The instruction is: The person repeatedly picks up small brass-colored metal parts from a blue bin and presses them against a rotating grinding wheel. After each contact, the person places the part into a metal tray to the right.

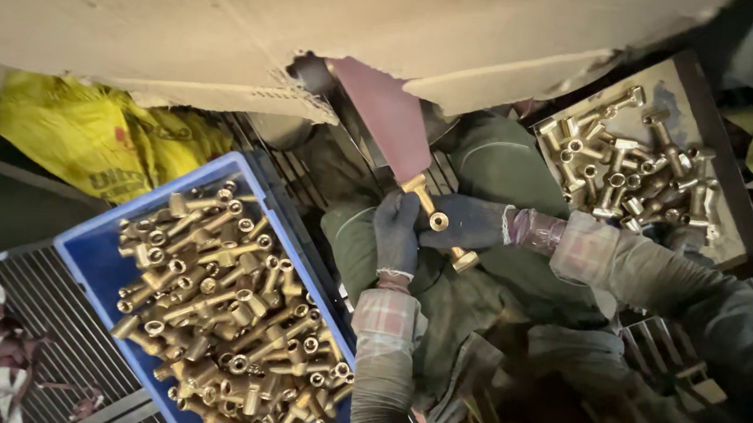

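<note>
Both gloved hands pinch one brass tee fitting (435,221): left hand (397,234) at its upper end, right hand (472,223) around the middle. Its tip touches the reddish abrasive belt (387,116). Judgement: keep pressure light and even, fingers clear of the belt. Blue crate (87,250) of fittings sits left, tray (728,224) right.

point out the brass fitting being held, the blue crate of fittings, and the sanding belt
brass fitting (436,220), head view, on its round middle opening.
blue crate (87,246), head view, on its bare left wall.
sanding belt (388,116), head view, on its reddish face.
</note>
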